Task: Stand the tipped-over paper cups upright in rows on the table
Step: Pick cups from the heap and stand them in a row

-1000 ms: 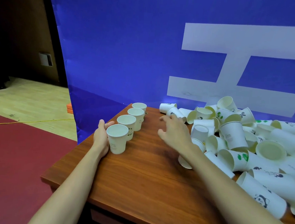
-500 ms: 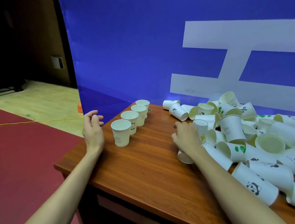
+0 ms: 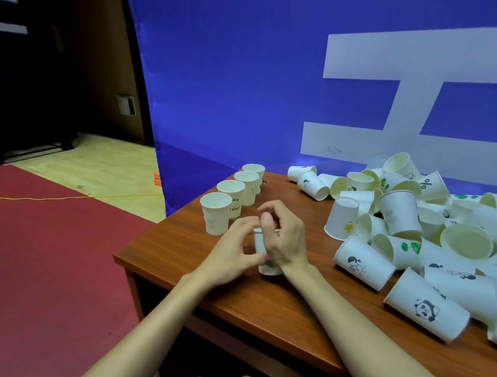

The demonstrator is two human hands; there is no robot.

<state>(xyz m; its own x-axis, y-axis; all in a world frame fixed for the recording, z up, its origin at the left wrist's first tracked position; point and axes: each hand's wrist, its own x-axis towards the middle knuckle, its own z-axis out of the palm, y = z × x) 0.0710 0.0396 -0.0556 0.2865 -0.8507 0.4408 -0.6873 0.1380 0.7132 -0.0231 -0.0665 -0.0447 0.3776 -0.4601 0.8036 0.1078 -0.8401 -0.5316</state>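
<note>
To your far left the room is dark, with red carpet (image 3: 36, 261) running under you, a strip of pale floor (image 3: 94, 167) beyond it, and a yellow cord (image 3: 62, 199) lying across the seam. A blue backdrop (image 3: 234, 83) with broad white strokes stands behind the wooden table (image 3: 177, 251), whose left corner points toward the carpet. Along that left edge you have a row (image 3: 235, 193) of four white paper cups standing upright, mouths up, each one just beside the next; nothing shows inside them. Just right of the nearest one, your left hand (image 3: 233, 246) and right hand (image 3: 282, 238) meet over the table's front left part and hold one cup (image 3: 263, 249) between them. The left fingers are curled against its side and the right hand wraps it from the other side with the thumb raised; the cup is blurred and mostly covered, with its wider end low near the wood, so you cannot tell more about how it sits. Further right lies the pile (image 3: 416, 231) of tipped cups, white with small prints such as a panda, a star, green leaves and percent signs, lying on their sides or mouth down, heaped against each other across the table's right half.
</note>
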